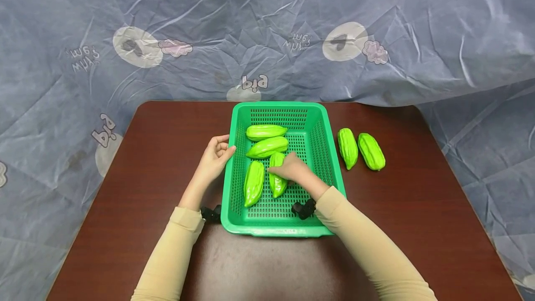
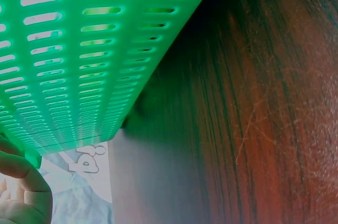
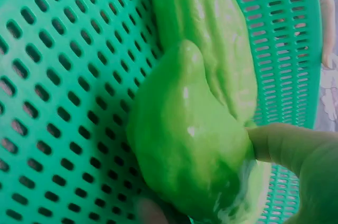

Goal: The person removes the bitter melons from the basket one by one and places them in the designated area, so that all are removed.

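Observation:
A green plastic basket (image 1: 336,166) with slotted walls stands on the table. My left hand (image 1: 214,159) holds its left rim, thumb on the edge and fingers curled outside. Inside the basket, my right hand (image 1: 296,171) grips a glossy light green bitter melon (image 1: 277,187), with the thumb (image 3: 280,142) against one side; the other fingers are mostly hidden. Left of it lies a second bitter melon (image 1: 254,184), pointing the same way. Two more, a bitter melon (image 1: 267,147) and another bitter melon (image 1: 265,132), lie crosswise farther back in the basket.
On the table right of the basket lie two bitter melons, one (image 1: 348,147) near the basket wall and another (image 1: 371,151) beside it. The brown wooden table (image 1: 401,226) extends on both sides. A grey-blue printed cloth (image 1: 267,27) hangs behind the table.

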